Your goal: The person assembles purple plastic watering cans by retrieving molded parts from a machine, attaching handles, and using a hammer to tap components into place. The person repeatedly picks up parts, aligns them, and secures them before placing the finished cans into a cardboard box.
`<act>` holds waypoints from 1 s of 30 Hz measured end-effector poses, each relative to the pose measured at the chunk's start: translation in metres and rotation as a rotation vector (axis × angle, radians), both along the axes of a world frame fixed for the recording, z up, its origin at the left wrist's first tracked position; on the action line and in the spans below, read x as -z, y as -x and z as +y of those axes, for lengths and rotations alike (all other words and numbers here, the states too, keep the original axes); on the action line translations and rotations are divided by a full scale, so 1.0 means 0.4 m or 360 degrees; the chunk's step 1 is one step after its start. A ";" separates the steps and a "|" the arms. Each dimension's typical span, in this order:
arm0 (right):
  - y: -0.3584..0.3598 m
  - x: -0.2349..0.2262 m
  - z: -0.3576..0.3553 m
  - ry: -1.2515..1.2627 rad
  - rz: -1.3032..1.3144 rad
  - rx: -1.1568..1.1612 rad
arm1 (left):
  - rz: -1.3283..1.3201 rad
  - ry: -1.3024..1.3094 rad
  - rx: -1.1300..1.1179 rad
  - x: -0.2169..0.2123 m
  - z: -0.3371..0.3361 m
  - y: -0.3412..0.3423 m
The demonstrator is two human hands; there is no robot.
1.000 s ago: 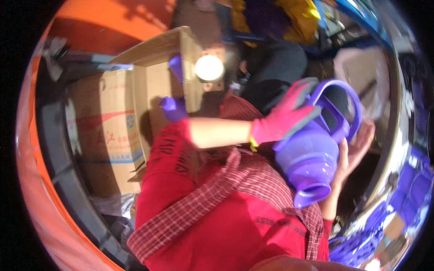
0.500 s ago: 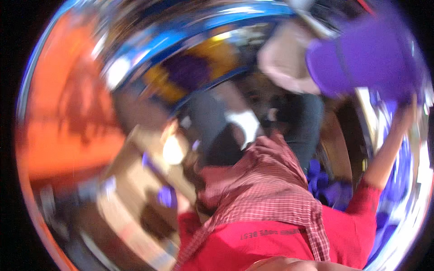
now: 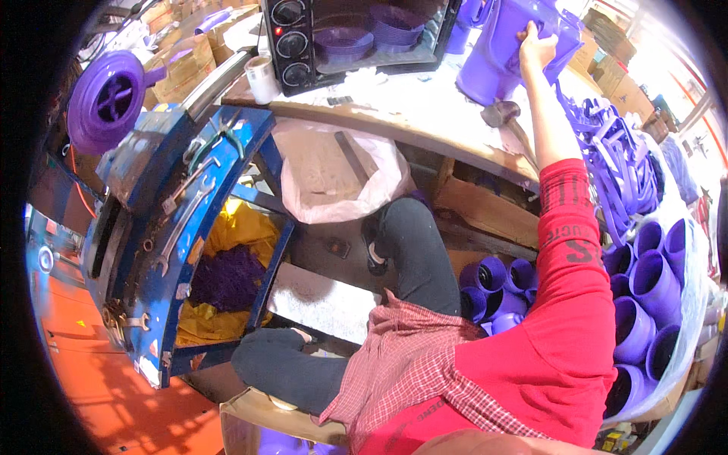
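Observation:
My right arm reaches up to the far right, over a white worktable [image 3: 394, 98]. My right hand [image 3: 535, 51] is closed on the upper part of a tall purple plastic container [image 3: 485, 68] at the table's back right; whether it grips the rim or a handle is unclear. Just below the container lies a mallet [image 3: 500, 114], its wooden handle pointing toward my forearm. Left of it stands a black oven [image 3: 291, 42] with purple round tubs [image 3: 345, 44] inside. My left hand is out of view.
A white-lined bin [image 3: 341, 205] stands under the table edge. At left is a blue bench [image 3: 159, 303] with wrenches and pliers, beside a machine bearing a round purple part [image 3: 114, 102]. Purple cylinders [image 3: 656, 280] and straps [image 3: 618, 159] pile up at right; an open carton [image 3: 250, 402] is beside me.
My view has swung from a blurred scene to the worktable. My right hand, earlier raised at far right by a large purple container, is now over the table. My left hand has left view.

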State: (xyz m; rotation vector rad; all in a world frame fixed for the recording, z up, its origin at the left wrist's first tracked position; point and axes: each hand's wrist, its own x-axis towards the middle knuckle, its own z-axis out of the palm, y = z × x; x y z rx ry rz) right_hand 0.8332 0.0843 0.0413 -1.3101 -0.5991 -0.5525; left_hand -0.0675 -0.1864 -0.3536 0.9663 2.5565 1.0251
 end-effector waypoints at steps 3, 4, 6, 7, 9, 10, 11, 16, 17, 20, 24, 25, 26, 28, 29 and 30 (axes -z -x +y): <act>-0.125 0.051 0.097 0.0390 -0.0218 0.0265 | 0.0315 -0.0212 0.0186 -0.273 -0.006 -0.050; -0.144 0.064 0.115 0.0483 -0.0250 0.0399 | 0.0421 -0.0290 0.0279 -0.367 -0.018 -0.067; -0.117 0.074 0.130 0.0674 -0.0401 0.0563 | 0.0641 -0.0439 0.0514 -0.554 -0.047 -0.114; -0.060 0.082 0.120 0.0637 -0.0549 0.0520 | 0.0756 -0.0511 0.0651 -0.640 -0.063 -0.139; 0.132 0.103 0.063 0.0483 -0.1004 0.0446 | 0.0983 -0.0622 0.1008 -0.801 -0.082 -0.206; 0.265 0.122 0.022 0.0372 -0.1201 0.0118 | 0.1089 -0.0676 0.1214 -0.868 -0.081 -0.244; 0.408 0.147 -0.036 0.0602 -0.1308 -0.0665 | 0.1182 -0.0711 0.1431 -0.920 -0.076 -0.286; 0.967 0.228 -0.305 0.0375 -0.1608 -0.2922 | 0.1025 -0.0790 0.2540 -0.934 0.103 -0.531; 0.999 0.239 -0.341 0.0489 -0.1673 -0.3048 | 0.1142 -0.0697 0.2744 -0.912 0.138 -0.579; 0.977 0.232 -0.392 0.0758 -0.1647 -0.3156 | 0.1008 -0.1005 0.3064 -0.848 0.212 -0.696; 0.830 0.208 -0.419 0.1590 -0.1647 -0.2664 | 0.1060 -0.1301 0.2533 -0.936 0.375 -0.646; 0.792 0.202 -0.427 0.1399 -0.1658 -0.2417 | 0.1111 -0.1673 0.1940 -0.976 0.447 -0.607; 0.763 0.195 -0.432 0.1304 -0.1618 -0.2184 | 0.1205 -0.1485 0.1421 -1.007 0.521 -0.563; 0.719 0.185 -0.430 0.0970 -0.1473 -0.1789 | 0.1790 -0.1349 0.1209 -1.068 0.686 -0.479; 0.701 0.183 -0.420 0.0886 -0.1365 -0.1626 | 0.2076 -0.1232 0.1151 -1.080 0.759 -0.476; 0.696 0.182 -0.406 0.0627 -0.1352 -0.1504 | 0.2311 -0.1180 0.1133 -1.092 0.824 -0.469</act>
